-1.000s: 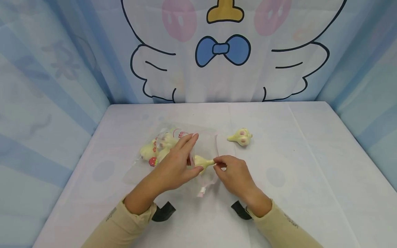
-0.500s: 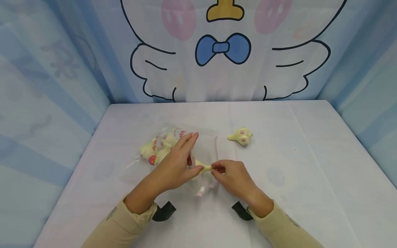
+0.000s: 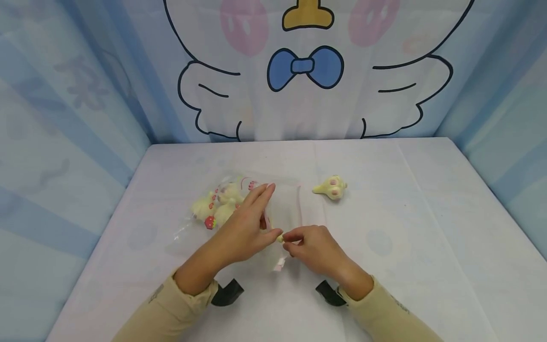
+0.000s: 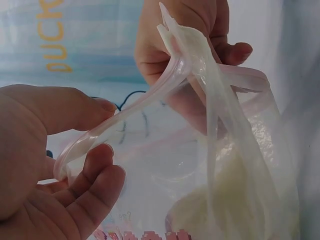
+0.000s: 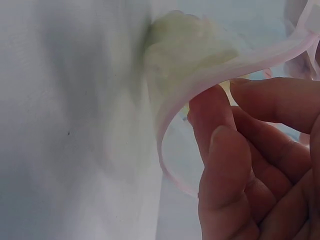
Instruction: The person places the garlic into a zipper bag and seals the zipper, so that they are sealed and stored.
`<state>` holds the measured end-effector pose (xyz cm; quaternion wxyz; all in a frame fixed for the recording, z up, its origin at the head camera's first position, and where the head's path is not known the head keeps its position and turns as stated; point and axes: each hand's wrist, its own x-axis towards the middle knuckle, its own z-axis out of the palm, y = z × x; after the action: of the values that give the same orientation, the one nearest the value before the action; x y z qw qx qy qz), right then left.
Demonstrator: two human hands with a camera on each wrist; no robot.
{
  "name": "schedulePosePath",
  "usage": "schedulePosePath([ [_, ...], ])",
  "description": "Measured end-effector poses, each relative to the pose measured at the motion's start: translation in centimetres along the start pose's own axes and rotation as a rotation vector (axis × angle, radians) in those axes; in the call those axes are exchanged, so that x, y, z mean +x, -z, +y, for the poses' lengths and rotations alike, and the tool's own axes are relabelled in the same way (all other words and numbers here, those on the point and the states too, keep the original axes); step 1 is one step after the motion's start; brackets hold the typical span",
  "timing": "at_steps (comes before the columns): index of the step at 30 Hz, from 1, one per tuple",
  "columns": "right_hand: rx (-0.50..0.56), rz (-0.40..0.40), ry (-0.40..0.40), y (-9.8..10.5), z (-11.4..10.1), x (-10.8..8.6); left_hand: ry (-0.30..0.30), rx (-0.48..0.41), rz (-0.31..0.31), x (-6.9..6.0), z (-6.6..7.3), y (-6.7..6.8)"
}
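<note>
Right grip (image 3: 314, 247): thumb and fingertips pinch the narrow end of a toy (image 3: 279, 238) at the mouth of a bag (image 3: 285, 202).
Left grip (image 3: 245, 228): thumb and bent fingers hold the bag's pink rim (image 4: 95, 132) between them, as we see from the left wrist.
Toy: pale yellow; it sits in the bag's mouth between both grips, and from the head view we see only a little of its tip.
Bag: clear, glossy film with red prints, resting on the tabletop (image 3: 410, 266), a pale slider (image 3: 279, 264) at the rim's near end.
Packed toys (image 3: 224, 213): pale yellow and rounded, seen through the film; the left grip hides some, so we cannot count them.
Loose toy (image 3: 334, 187): pale yellow bulb with pinkish patches, narrow end to our left, beyond the right grip.
Sleeves (image 3: 166, 313): beige, black bands (image 3: 227, 293) by the cuffs.
Tabletop: white cloth, faint round spots, thin creases.
Backdrop (image 3: 305, 109): a white cartoon figure with pink cheeks and blue bow tie.
Side curtains (image 3: 64, 166): pale blue, patterned, left and right.
</note>
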<state>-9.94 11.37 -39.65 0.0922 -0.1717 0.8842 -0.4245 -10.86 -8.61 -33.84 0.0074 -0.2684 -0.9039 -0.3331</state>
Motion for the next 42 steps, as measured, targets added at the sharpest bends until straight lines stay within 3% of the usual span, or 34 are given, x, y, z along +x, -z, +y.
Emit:
schedulePosePath([
  [19,-0.007,0.037,-0.006,0.0,-0.1,0.2,0.005,0.022,0.010,-0.1,-0.1,0.1],
  [42,-0.020,0.082,0.039,2.8,-0.1,-0.2,-0.004,0.012,-0.005,0.0,-0.1,0.3],
])
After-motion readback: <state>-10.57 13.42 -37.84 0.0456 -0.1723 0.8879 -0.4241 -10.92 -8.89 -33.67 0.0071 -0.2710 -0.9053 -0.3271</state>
